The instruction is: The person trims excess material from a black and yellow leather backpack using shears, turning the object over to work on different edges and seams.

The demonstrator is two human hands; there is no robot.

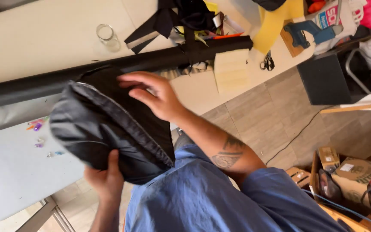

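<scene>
black padded cushion [108,129], dark and shiny with a raised seam running along its edge, was held up in the air in front of the person's chest, above the gap between the white bench [13,172] and the blue shirt [202,197]. from the head view, the left hand [106,180] gripped the cushion from below, its fingers hidden behind the fabric and only the thumb [113,161] pressed flat against the front face, so it was pinching the lower edge. the right hand [155,96] lay on the upper side of the cushion, fingers [129,79] spread loosely and curved over the top, touching the fabric rather than clenching it. just behind the cushion a long black roll [151,60] stretched across the beige bench [44,38]. farther back on that bench sat a clear glass jar [107,36], a pair of scissors [268,62], a pale yellow sheet [230,68] and a heap of black straps [181,17]. small coloured clips [37,126] were scattered on the white bench beside the cushion. a cardboard box [348,176] of odds and ends stood on the tiled floor [271,116] to the right.
</scene>
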